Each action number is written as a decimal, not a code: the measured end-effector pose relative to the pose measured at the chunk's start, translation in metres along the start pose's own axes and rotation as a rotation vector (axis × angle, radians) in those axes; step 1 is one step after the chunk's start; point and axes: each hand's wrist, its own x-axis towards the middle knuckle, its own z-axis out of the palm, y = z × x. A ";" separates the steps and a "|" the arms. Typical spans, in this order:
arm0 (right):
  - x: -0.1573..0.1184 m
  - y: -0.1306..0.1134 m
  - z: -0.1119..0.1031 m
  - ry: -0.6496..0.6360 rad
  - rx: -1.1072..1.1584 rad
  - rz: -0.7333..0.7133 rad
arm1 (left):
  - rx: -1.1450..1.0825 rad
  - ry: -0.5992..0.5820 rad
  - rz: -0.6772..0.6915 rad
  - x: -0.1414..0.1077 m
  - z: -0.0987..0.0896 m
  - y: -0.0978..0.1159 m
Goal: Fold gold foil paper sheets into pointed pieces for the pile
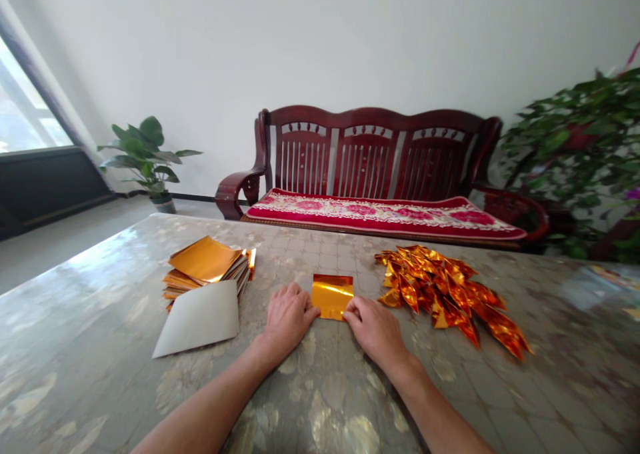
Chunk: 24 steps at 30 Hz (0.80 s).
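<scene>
Single head-worn view, facing forward, down over table [100, 334] toward wooden bench [370, 154]; table close, edges seemingly warped.

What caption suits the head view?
Left hand and right hand at a gold foil square on a patterned table, between stacked foil sheets and folded foil pieces.

Gold foil square [333, 297]: flat, shiny, not folded, corners sharp, bright streak across middle. Folded gold foil pieces [440, 287]: big messy heap just right of square, pointy ends sticking out all ways. Stack of gold foil sheets [205, 261]: left of square, well apart, edges uneven, sheets a bit fanned.
</scene>
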 end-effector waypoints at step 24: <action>-0.003 -0.005 0.004 0.056 -0.127 -0.023 | 0.195 -0.096 0.367 -0.034 0.008 0.037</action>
